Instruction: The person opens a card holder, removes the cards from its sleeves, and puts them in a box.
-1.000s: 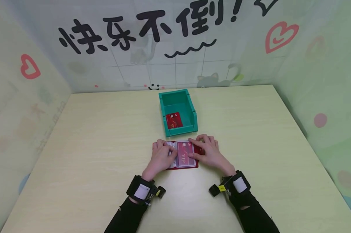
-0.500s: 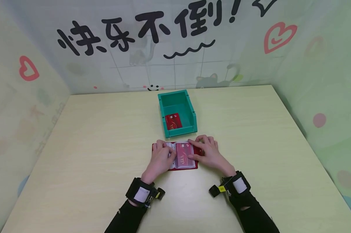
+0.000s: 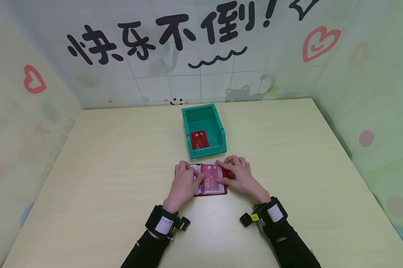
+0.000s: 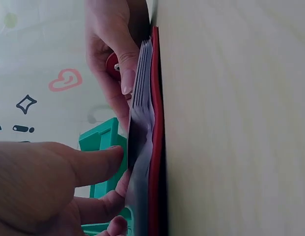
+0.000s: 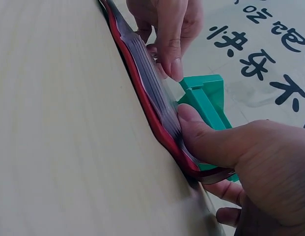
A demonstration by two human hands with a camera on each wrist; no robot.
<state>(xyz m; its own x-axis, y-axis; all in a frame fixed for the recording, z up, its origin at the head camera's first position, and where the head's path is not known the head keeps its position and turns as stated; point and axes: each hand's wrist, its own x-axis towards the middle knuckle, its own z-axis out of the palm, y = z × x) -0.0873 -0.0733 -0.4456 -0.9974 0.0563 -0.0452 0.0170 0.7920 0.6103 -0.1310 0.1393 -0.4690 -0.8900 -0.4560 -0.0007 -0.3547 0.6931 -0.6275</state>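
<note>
An open red card holder with a stack of clear sleeves lies on the table. Through the top sleeve shows a red VIP card. My left hand rests over the left half, thumb at the card's left edge. In the left wrist view its thumb stands off the sleeves while the other fingertips touch them. My right hand grips the right side, its thumb pressing on the sleeves and fingers behind the cover's edge. The left part of the holder is hidden under my left hand.
Just beyond the holder stands a green bin, its low front toward me. Another red VIP card lies in it at the near left. Printed backdrop walls rise at the table's back and sides.
My left thumb has shifted slightly right, onto the left edge of the VIP card in the sleeve. The right hand, holder and bin stay in place.
</note>
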